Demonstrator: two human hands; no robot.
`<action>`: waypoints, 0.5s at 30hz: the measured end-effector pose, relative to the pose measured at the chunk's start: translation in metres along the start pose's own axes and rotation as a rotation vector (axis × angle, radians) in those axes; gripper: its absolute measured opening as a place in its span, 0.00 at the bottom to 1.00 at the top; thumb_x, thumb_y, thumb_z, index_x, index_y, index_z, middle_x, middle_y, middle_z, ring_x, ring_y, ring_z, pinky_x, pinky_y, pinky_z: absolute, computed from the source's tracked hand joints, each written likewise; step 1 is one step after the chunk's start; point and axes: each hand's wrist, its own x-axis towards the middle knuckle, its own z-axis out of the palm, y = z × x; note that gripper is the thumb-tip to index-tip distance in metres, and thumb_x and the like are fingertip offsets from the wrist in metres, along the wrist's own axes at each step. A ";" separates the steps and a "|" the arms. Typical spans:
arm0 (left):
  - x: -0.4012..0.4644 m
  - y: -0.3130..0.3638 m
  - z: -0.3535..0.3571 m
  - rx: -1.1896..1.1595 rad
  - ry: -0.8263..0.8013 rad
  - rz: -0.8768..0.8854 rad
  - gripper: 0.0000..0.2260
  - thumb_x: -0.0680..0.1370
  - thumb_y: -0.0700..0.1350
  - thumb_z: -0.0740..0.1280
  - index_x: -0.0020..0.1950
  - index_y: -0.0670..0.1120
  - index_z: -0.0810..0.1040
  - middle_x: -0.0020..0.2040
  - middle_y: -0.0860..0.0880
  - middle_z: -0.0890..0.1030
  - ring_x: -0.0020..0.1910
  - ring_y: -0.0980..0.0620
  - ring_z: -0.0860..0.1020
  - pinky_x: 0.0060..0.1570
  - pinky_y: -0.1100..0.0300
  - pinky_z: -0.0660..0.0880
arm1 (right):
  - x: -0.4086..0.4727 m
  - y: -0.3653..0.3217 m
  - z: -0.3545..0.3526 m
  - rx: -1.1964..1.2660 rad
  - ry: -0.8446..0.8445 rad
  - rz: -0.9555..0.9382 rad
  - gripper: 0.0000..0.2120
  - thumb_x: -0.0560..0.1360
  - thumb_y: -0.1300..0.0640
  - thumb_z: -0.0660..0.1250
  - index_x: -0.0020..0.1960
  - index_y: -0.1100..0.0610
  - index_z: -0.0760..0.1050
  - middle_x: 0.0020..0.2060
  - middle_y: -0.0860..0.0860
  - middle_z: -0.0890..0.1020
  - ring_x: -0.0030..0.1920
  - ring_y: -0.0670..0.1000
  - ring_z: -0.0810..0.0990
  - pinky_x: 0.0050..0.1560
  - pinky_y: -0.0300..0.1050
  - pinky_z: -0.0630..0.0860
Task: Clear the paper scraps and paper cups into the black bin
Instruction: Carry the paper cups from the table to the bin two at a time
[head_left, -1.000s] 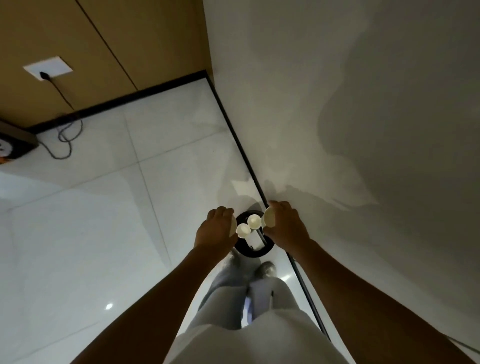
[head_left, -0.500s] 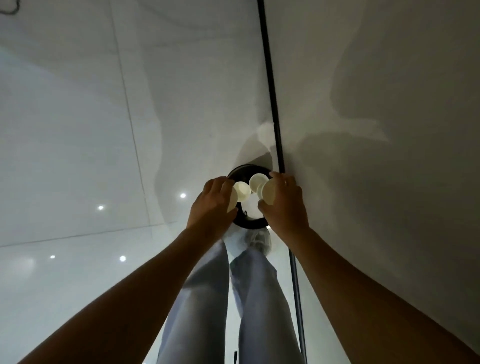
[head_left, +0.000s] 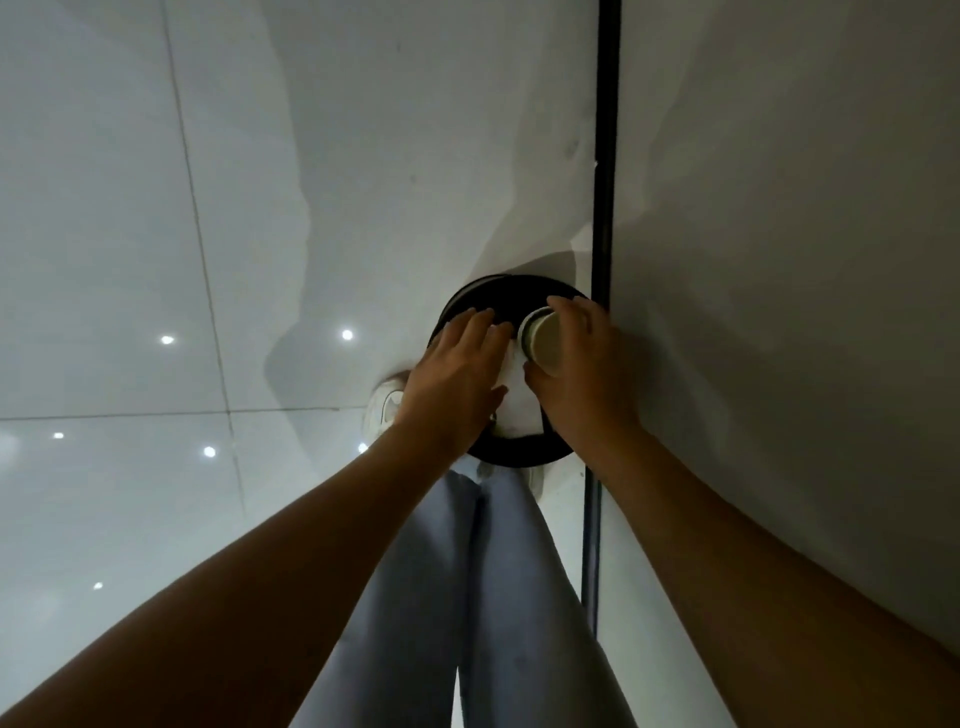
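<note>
The round black bin (head_left: 511, 290) stands on the floor against the wall, right in front of my feet. My right hand (head_left: 584, 376) grips a cream paper cup (head_left: 543, 340) on its side over the bin's mouth, its open end facing me. Beside it, my left hand (head_left: 452, 382) hovers over the left half of the mouth with fingers stretched out and nothing visible in it. White paper (head_left: 519, 408) lies inside the bin between the two hands. My hands hide the rest of the bin's inside.
A white wall (head_left: 779, 260) rises close on the right, edged by a black skirting strip (head_left: 605, 156). Glossy pale floor tiles (head_left: 156, 260) stretch to the left. My legs in light trousers (head_left: 467, 571) and a white shoe (head_left: 384, 410) are just below the bin.
Both hands have dropped down to the bin's mouth and the view has closed in. The cup in my left hand and the loose cups between the hands are gone from sight.
</note>
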 end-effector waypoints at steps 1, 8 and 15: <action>0.003 -0.003 0.006 0.019 -0.010 0.013 0.33 0.71 0.48 0.74 0.73 0.44 0.66 0.72 0.42 0.68 0.72 0.40 0.64 0.67 0.49 0.67 | 0.002 0.003 0.005 -0.021 -0.005 0.000 0.32 0.74 0.54 0.71 0.74 0.54 0.61 0.74 0.55 0.62 0.73 0.57 0.62 0.69 0.53 0.68; 0.014 -0.010 0.034 0.058 -0.052 0.046 0.34 0.75 0.50 0.70 0.77 0.45 0.58 0.77 0.43 0.58 0.77 0.42 0.53 0.71 0.52 0.43 | 0.010 0.021 0.026 -0.126 -0.030 -0.016 0.34 0.76 0.55 0.69 0.77 0.50 0.56 0.77 0.53 0.54 0.76 0.56 0.53 0.72 0.50 0.63; -0.016 -0.014 -0.014 -0.074 -0.017 -0.054 0.33 0.79 0.52 0.65 0.78 0.48 0.52 0.78 0.46 0.53 0.77 0.47 0.49 0.71 0.57 0.38 | -0.012 -0.005 0.001 -0.189 -0.081 -0.038 0.39 0.74 0.55 0.70 0.78 0.51 0.53 0.77 0.55 0.54 0.76 0.58 0.53 0.74 0.54 0.60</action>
